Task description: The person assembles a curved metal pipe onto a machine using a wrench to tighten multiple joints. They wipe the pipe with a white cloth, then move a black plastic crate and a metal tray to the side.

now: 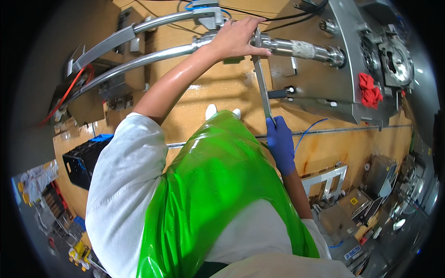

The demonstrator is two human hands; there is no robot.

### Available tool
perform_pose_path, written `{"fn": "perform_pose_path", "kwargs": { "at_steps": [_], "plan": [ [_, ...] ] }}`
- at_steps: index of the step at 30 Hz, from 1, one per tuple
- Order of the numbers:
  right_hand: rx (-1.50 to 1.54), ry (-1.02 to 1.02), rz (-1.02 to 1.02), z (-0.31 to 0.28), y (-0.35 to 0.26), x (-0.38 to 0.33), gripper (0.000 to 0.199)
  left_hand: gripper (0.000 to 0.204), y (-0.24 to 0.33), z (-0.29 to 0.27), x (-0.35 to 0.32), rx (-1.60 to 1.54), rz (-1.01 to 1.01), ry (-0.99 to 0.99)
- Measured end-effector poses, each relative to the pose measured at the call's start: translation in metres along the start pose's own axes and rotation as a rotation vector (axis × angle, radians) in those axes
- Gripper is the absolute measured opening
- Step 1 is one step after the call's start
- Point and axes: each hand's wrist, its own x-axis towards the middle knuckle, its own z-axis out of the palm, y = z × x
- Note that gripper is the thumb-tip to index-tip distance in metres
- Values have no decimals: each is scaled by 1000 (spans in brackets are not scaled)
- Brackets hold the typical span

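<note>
A steel pipe runs across the top of the head view to a coupling by a large machine. My bare left hand lies over this coupling, fingers stretched out and thumb apart, beside the upper end of a long flat metal wrench. The wrench slants down from the pipe joint toward me. My right hand, in a blue-purple glove, is closed around its lower end. My left palm hides part of the joint, so how the wrench head sits on it cannot be seen.
The steel machine stands at the right, with a red cloth on it. A second curved pipe passes above the first. A black crate is on the tan floor at left. A blue hose lies near my right hand.
</note>
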Motion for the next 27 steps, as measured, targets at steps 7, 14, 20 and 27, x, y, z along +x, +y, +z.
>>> {"fn": "perform_pose_path", "kwargs": {
  "at_steps": [7, 14, 20, 27],
  "plan": [
    [-4, -200, -186, 54, -39, 1, 28, 96, -78, -44, -65, 142, -103, -59],
    [-79, -210, -69, 102, -63, -4, 30, 97, -112, -44, -90, 4, -129, -143],
    [-66, -138, 95, 137, -77, -19, 29, 95, -132, -29, -91, -144, -67, -141],
    [-7, 95, 121, 215, -58, -12, 28, 95, -146, -30, -83, -263, -101, -309]
  ]
}}
